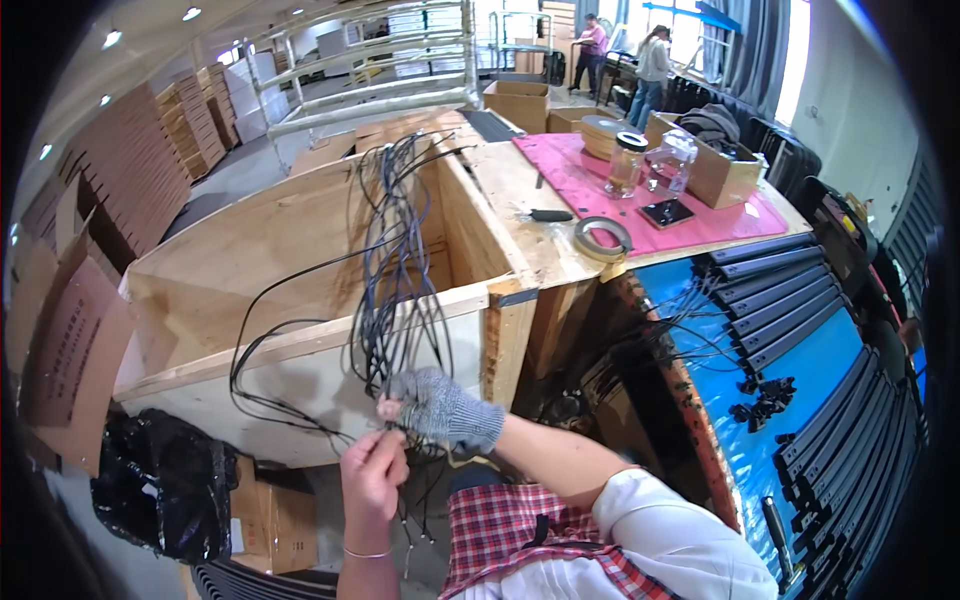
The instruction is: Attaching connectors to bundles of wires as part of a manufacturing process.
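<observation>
A bundle of thin black cables (385, 330) lies across a deep wooden box (215, 368) and hangs down over its near wall. My left hand (373, 468) is bare, its fingers pinched on cable ends just below the bundle. Right above it, touching or nearly so, my right hand (432, 405) wears a grey knit glove and is closed around the lower part of the bundle. Loose ends with small connectors dangle below my hands. A few strands loop out to the left. Exactly what sits between my fingertips is too small to make out.
Right of the box, a pink mat (560, 165) carries jars, a phone (667, 212) and a tape roll (603, 238). Black bars (790, 300) and a hammer (776, 535) lie on a blue-covered table. A black plastic bag (160, 485) sits low left. Two people stand far back.
</observation>
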`<state>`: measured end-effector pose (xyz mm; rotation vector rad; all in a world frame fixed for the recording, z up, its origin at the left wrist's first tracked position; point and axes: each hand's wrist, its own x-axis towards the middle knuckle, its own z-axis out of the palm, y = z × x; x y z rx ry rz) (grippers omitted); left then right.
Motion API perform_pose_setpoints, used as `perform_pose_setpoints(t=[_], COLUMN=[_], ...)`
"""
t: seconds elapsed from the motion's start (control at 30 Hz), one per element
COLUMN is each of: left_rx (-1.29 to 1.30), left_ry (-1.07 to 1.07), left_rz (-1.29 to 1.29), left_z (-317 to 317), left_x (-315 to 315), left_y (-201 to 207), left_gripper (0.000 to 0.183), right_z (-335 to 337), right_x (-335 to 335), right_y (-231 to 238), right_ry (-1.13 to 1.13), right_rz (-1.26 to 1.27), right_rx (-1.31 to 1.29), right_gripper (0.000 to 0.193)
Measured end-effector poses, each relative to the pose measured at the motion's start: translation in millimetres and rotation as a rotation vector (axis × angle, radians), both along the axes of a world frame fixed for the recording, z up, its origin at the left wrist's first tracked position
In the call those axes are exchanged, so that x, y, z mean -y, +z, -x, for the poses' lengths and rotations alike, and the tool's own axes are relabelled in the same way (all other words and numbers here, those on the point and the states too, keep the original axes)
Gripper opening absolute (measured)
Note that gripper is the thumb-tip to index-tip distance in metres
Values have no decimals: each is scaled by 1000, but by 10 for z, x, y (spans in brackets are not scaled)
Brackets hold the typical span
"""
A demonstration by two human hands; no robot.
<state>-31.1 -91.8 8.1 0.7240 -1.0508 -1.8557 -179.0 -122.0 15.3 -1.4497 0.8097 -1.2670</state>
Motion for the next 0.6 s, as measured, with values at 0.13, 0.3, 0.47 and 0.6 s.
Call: perform_pose_setpoints(t=[0.13,0.3,0.47,0.6], left_rx=[517,443,-454,-647], left_ry=[327,210,-431,-424], left_rz=[470,388,-377,-386], left_z=[40,18,-75,-96], left_x=[36,-26,-41,-11], left_y=[-284,-310,-109,-146], left_gripper=[17,12,20,22], right_z=[-31,152,130,-55], right_x=[114,70,-179,-175], right_y=[92,48,-4,67], right_ry=[-360,-94,25,-19], right_rz=[230,82,-114,-272], right_rx=[-715,-773,-291,233], right_gripper=[28,33,28,22])
